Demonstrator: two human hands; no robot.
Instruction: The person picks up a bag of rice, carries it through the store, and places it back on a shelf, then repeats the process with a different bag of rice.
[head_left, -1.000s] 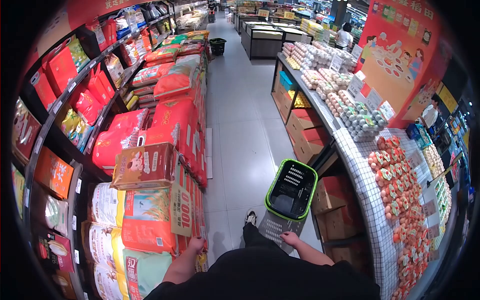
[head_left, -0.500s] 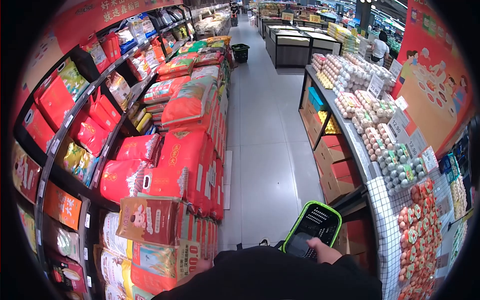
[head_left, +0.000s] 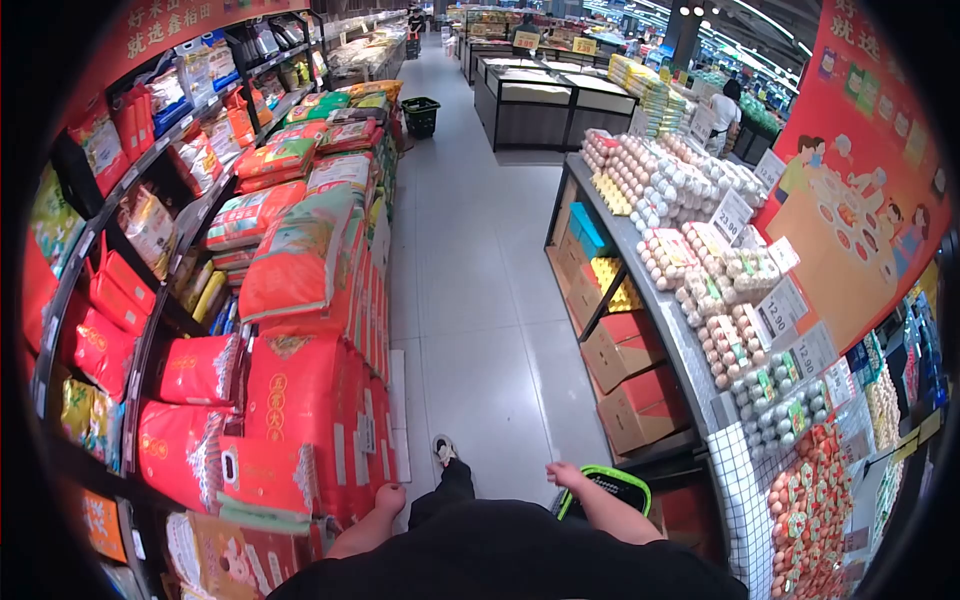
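My left hand hangs low beside the stacked red rice bags. Its fingers are curled in, and nothing shows in them. To the right, my right hand is held in front of my body, fingers loosely bent and a little apart, with nothing visible in them. A black shopping basket with a bright green rim is at my right forearm, which crosses over it. How the basket is carried is hidden, and my arm and clothing cover most of its inside.
Egg cartons and net-bagged eggs cover the right-hand table, with cardboard boxes beneath. Shelves of bagged goods line the left. Along the tiled aisle stand a black bin and display counters. A person stands farther right.
The view has moved forward and turned right. My right hand has shifted left, out from over the basket, which is now more covered by my arm. My left hand shows more clearly, and a shoe has stepped forward.
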